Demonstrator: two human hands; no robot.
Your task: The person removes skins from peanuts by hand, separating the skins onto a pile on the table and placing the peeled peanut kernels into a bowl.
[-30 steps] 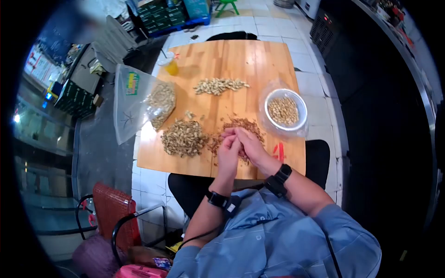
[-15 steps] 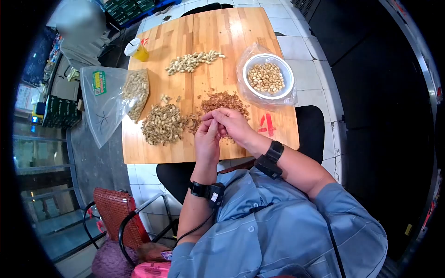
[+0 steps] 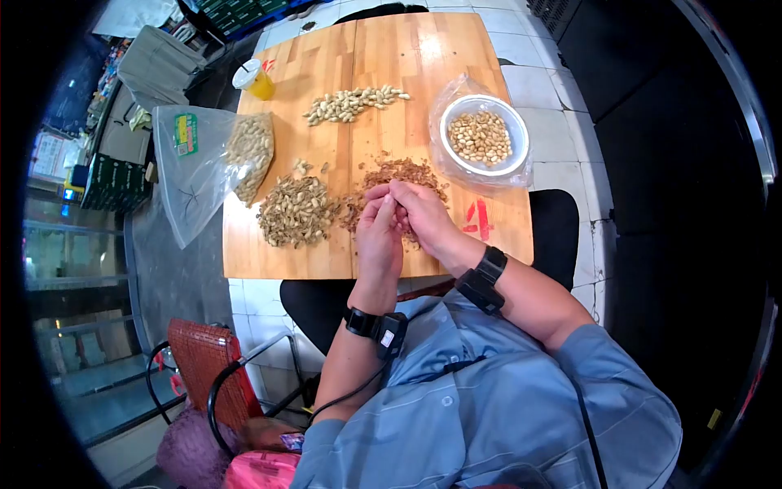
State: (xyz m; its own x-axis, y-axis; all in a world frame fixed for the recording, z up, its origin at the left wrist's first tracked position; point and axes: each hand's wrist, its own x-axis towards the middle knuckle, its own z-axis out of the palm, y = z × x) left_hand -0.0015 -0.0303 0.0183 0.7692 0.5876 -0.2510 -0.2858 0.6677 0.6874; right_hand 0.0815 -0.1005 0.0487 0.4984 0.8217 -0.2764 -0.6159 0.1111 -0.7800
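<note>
your left hand point(image 3: 380, 240) and right hand point(image 3: 427, 218) meet at the fingertips by the reddish skins point(image 3: 411, 170) (whether they pinch anything, i can't tell) — shelled nuts point(image 3: 481, 137) already sit right of the skins, while unshelled peanuts point(image 3: 349, 106) remain beyond them.

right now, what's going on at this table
A person's left hand and right hand meet at the fingertips over brown skins; whether they hold anything is too small to tell. Shells lie heaped to the left, near a bag of peanuts. Unshelled peanuts lie farther back, and shelled nuts sit in a bowl at the right.
</note>
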